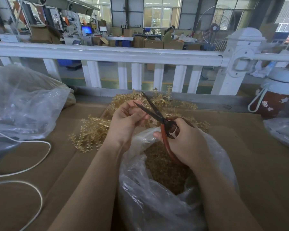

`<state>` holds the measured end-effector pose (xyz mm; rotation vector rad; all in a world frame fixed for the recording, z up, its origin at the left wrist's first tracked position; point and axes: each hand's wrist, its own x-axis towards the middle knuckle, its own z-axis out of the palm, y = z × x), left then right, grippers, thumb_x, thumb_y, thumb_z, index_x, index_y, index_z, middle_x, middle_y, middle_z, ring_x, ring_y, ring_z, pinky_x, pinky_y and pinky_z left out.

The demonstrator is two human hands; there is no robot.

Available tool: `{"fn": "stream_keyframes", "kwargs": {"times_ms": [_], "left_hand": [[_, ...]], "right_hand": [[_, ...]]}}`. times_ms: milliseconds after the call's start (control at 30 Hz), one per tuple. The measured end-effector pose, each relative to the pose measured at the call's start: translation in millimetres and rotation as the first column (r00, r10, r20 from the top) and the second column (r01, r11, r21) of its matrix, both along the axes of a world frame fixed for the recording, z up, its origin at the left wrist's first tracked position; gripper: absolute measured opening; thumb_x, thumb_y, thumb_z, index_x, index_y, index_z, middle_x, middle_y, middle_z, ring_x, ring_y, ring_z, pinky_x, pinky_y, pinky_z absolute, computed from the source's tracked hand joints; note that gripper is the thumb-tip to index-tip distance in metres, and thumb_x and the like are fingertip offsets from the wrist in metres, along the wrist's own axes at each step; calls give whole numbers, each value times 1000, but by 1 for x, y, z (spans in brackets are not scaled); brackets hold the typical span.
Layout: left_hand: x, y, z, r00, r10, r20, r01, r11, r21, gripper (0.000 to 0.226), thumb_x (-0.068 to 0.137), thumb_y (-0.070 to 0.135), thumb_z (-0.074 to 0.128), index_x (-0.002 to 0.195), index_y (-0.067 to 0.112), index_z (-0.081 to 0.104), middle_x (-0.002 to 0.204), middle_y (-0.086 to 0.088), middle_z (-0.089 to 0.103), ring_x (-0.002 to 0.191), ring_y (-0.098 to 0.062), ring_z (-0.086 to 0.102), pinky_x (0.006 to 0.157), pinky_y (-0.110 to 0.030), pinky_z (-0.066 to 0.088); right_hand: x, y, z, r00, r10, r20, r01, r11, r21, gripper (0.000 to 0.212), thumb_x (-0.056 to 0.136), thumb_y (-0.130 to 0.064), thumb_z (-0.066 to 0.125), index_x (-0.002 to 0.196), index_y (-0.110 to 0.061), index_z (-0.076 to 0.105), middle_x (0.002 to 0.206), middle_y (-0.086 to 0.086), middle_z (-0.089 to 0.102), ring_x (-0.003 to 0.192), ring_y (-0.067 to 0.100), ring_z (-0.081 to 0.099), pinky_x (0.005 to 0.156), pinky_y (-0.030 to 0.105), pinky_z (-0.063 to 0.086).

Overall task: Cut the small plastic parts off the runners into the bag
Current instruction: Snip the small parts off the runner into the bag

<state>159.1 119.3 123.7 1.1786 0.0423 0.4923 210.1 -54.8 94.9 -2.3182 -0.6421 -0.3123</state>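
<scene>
Two hands work above the open bag (157, 205).
Left hand (127, 120) pinches a runner (140, 104); right hand (185, 140) grasps spread scissors (157, 114); cardboard-covered desk (257, 164), white railing (107, 54) at 12 o'clock.

Runner piece in left hand (127, 117) hidden by fingers; bag (157, 197) cut by bottom edge; scissors (157, 114) handle partly covered.

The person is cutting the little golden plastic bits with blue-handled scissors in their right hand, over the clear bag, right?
Not quite. The head view shows red-orange handles, not blue, on the dark-bladed scissors. The rest holds: the right hand grips them above the clear plastic bag, while the left hand holds a golden plastic runner at the open blades.
</scene>
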Motion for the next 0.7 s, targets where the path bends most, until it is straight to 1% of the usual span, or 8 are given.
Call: {"fn": "stream_keyframes", "kwargs": {"times_ms": [67, 133, 300, 367, 467, 533, 600, 700], "left_hand": [[0, 1, 0, 1000, -3, 7, 3, 1000, 19, 20, 87, -7, 63, 98, 10, 61, 74, -5, 69, 66, -14, 66, 74, -26, 56], [0, 2, -1, 1000, -25, 18, 24, 999, 36, 21, 89, -9, 60, 100, 9, 60, 73, -4, 70, 66, -13, 66, 72, -24, 57], [0, 3, -2, 997, -50, 59, 48, 998, 35, 21, 85, -5, 63, 101, 8, 60, 72, -2, 71, 67, -12, 66, 74, -24, 55], [1, 2, -2, 997, -30, 65, 28, 999, 30, 21, 83, -4, 65, 102, 6, 61, 72, -3, 72, 67, -12, 67, 72, -23, 55], [1, 1, -2, 998, -10, 70, 8, 999, 35, 27, 74, 6, 70, 100, 6, 62, 73, -2, 74, 67, -11, 68, 68, -21, 55], [1, 0, -2, 998, 2, 67, -5, 999, 48, 32, 72, 8, 71, 103, 3, 62, 74, -3, 75, 69, -13, 69, 68, -22, 54], [1, 1, -2, 998, 12, 66, -15, 999, 42, 35, 72, 8, 71, 105, 2, 61, 75, -3, 75, 70, -13, 69, 69, -23, 53], [1, 1, -2, 998, 16, 64, -16, 1000, 12, 39, 73, 4, 71, 110, 0, 58, 74, -4, 75, 69, -12, 70, 69, -22, 53]], "right_hand": [[-1, 0, 1, 1000, -16, 26, 16, 1000, -26, 58, 70, -86, 57, 102, -38, 56, 96, -24, 62, 83, -2, 55, 62, 14, 38], [-1, -1, 1, 999, -26, 40, 27, 999, -32, 59, 70, -85, 58, 102, -35, 57, 96, -22, 62, 85, 1, 57, 65, 19, 44], [-2, -1, 2, 997, -45, 66, 49, 997, -61, 61, 72, -85, 55, 99, -30, 57, 92, -21, 61, 83, 3, 58, 69, 25, 50], [-2, -1, 3, 994, -59, 87, 66, 995, -69, 60, 73, -84, 55, 97, -29, 57, 89, -22, 59, 79, 0, 55, 64, 21, 45], [-3, -1, 4, 991, -76, 114, 86, 993, -82, 58, 72, -85, 55, 90, -30, 56, 78, -25, 51, 68, -10, 44, 56, 13, 32], [-4, 0, 5, 986, -87, 139, 101, 991, -92, 55, 72, -85, 54, 86, -32, 55, 73, -26, 48, 64, -13, 38, 54, 11, 26], [-6, 1, 6, 981, -100, 165, 116, 989, -92, 56, 71, -87, 50, 82, -32, 55, 69, -26, 46, 61, -13, 37, 53, 10, 24], [-7, 1, 7, 975, -121, 186, 135, 988, -69, 63, 66, -93, 37, 75, -32, 52, 63, -30, 40, 58, -13, 36, 51, 11, 23]]}}
